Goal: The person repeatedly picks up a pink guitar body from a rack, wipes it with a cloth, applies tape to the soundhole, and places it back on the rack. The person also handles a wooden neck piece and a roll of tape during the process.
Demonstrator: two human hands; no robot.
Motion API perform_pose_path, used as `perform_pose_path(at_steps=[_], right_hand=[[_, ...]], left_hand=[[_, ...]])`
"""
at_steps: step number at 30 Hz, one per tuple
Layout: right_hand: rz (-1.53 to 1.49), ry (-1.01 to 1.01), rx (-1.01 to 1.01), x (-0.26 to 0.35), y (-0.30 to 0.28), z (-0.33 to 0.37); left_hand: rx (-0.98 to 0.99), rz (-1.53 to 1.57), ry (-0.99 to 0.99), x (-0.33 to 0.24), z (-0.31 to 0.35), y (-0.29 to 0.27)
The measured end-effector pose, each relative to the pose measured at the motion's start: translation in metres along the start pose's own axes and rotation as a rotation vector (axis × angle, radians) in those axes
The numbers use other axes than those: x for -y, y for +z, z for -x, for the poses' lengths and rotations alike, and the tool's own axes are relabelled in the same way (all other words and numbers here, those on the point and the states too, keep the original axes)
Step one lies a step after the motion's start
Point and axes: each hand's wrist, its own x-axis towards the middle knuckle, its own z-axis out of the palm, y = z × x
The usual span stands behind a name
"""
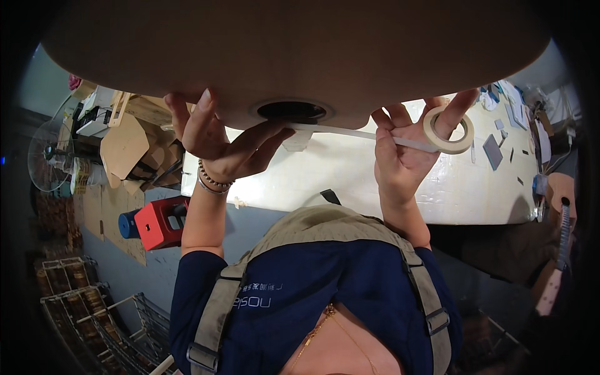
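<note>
A large brown wooden body [300,50], with a curved lower edge and a dark round hole [292,111], fills the top of the head view. Beneath it a strip of masking tape [350,132] is stretched between my hands. My left hand [228,140] is bent up against the body's edge, its fingertips on the strip's free end beside the hole. A roll of masking tape [464,149] hangs on the fingers of my right hand [406,150]. The right thumb presses on the strip near the roll, while its other fingertips reach up to the wood.
A pale worktable [300,178] lies below, with a dark flat block [493,152] and small scraps at its right. Cut wooden panels [125,147], a red stool [161,225] and a fan [50,153] stand left. A small guitar-shaped instrument [562,212] leans at far right.
</note>
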Motion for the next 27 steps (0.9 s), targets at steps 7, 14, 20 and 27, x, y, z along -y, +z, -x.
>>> perform_pose_path(at_steps=[7, 14, 20, 27], right_hand=[[0.072, -0.030, 0.002, 0.007, 0.001, 0.001], [0.131, -0.014, -0.001, 0.009, 0.001, -0.001], [0.266, -0.096, 0.063, 0.007, -0.001, -0.005], [0.288, -0.116, 0.001, 0.014, -0.002, -0.014]], left_hand=[[-0.070, -0.012, 0.013, -0.001, 0.003, 0.003], [-0.090, 0.041, 0.050, -0.010, 0.013, 0.008], [0.040, 0.253, -0.012, -0.018, 0.014, 0.003], [0.152, 0.134, -0.037, -0.028, 0.005, -0.009]])
